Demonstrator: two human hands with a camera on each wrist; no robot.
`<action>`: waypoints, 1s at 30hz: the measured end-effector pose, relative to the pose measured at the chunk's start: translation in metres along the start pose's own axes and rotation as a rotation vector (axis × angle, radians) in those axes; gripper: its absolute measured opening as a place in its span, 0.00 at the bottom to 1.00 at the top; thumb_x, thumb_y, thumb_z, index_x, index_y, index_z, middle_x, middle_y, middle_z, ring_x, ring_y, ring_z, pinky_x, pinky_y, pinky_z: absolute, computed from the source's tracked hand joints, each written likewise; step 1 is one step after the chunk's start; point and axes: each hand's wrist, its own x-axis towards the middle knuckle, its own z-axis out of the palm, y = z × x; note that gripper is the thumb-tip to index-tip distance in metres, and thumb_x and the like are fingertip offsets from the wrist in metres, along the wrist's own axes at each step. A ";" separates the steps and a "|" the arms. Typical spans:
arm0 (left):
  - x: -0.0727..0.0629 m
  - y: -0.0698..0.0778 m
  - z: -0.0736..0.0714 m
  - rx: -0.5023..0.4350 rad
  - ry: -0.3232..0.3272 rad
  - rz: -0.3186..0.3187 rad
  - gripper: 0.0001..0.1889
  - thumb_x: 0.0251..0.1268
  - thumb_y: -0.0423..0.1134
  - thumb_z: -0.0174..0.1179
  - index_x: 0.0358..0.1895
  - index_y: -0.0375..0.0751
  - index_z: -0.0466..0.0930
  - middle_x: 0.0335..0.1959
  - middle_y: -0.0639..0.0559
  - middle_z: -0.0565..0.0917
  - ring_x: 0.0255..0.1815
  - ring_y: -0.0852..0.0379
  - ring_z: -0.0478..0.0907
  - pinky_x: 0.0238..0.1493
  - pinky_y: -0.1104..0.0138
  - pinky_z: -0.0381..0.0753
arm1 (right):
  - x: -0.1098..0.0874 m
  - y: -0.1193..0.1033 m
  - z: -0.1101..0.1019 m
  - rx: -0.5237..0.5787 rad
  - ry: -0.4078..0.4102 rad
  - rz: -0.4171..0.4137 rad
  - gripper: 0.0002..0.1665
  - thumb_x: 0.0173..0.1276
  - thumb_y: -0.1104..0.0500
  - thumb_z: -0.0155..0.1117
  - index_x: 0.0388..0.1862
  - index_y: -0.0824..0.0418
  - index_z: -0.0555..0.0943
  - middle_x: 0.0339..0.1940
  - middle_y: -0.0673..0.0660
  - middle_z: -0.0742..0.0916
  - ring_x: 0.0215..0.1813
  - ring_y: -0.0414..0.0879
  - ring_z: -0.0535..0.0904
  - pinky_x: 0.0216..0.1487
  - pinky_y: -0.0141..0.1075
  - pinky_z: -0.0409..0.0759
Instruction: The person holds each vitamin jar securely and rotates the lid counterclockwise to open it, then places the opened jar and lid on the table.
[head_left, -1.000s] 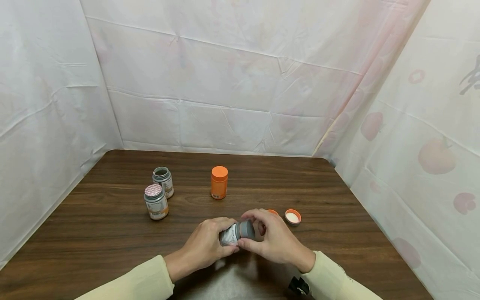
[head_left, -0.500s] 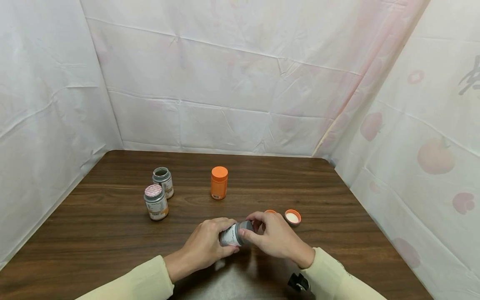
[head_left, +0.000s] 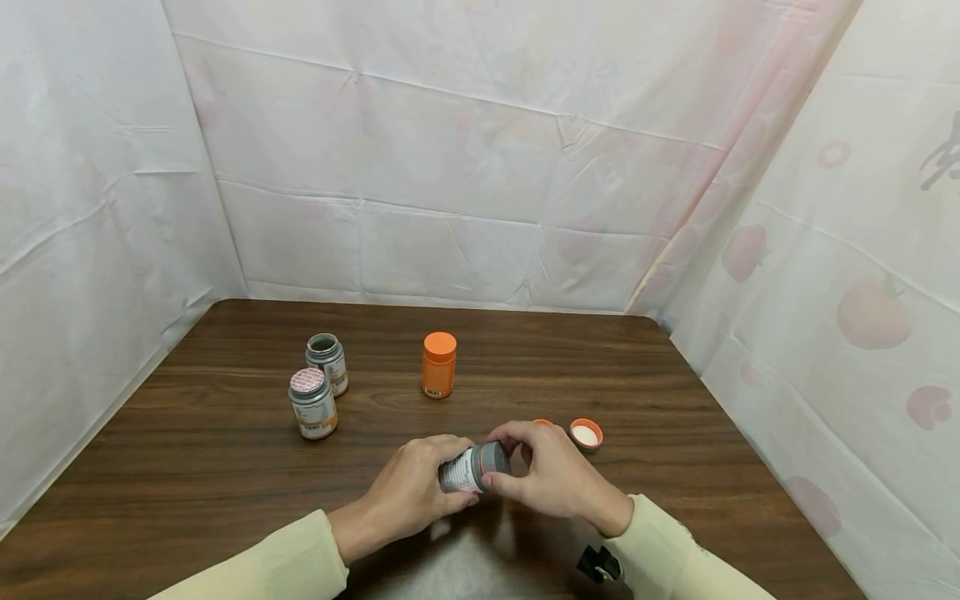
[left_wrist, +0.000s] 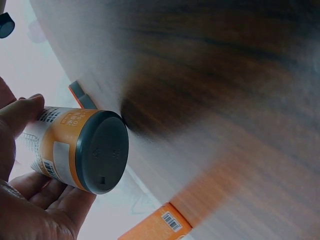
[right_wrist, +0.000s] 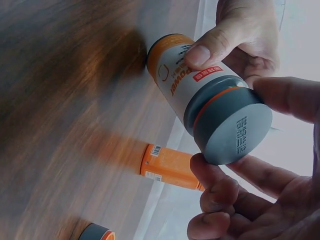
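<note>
My left hand (head_left: 420,479) grips a grey pill bottle (head_left: 459,472) with a white and orange label, tilted on its side low over the table. Its dark grey base faces the left wrist camera. On the bottle's mouth sits a dark grey screw cap (right_wrist: 232,127), with a thin orange ring showing at its lower edge. My right hand (head_left: 558,479) holds this cap by its sides, thumb on one side and fingertips on the other. Just beyond the right hand lie two upturned caps with orange insides; one cap (head_left: 585,434) shows fully, the other (head_left: 542,422) is mostly hidden.
Two uncapped grey bottles stand at the left: the nearer bottle (head_left: 312,408) has a pink-patterned seal, the farther one (head_left: 327,362) an open mouth. An orange bottle (head_left: 438,367) stands capped at mid-table. White curtains (head_left: 450,167) enclose the wooden table (head_left: 187,467).
The right hand's fingers and thumb have shifted round the cap, moving slightly forward and back. The left hand and bottle keep their place.
</note>
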 end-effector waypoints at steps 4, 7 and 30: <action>0.000 0.000 0.000 0.000 -0.005 -0.005 0.22 0.48 0.42 0.82 0.49 0.52 0.86 0.47 0.60 0.86 0.42 0.66 0.80 0.42 0.67 0.81 | -0.001 -0.001 -0.001 0.000 0.009 -0.027 0.22 0.55 0.51 0.82 0.49 0.48 0.86 0.28 0.47 0.83 0.25 0.39 0.72 0.27 0.31 0.70; 0.000 0.000 -0.001 -0.001 -0.004 -0.006 0.22 0.49 0.42 0.82 0.49 0.52 0.86 0.47 0.60 0.86 0.42 0.65 0.80 0.43 0.67 0.81 | -0.002 -0.001 -0.001 0.003 0.021 -0.054 0.25 0.52 0.54 0.83 0.50 0.48 0.85 0.31 0.47 0.82 0.26 0.39 0.71 0.27 0.30 0.70; -0.001 0.001 -0.002 0.003 -0.019 -0.012 0.22 0.50 0.42 0.81 0.50 0.50 0.86 0.48 0.59 0.86 0.42 0.65 0.80 0.43 0.67 0.82 | -0.003 0.001 0.000 0.040 0.049 -0.152 0.31 0.53 0.48 0.84 0.54 0.52 0.83 0.31 0.50 0.81 0.29 0.46 0.73 0.29 0.29 0.68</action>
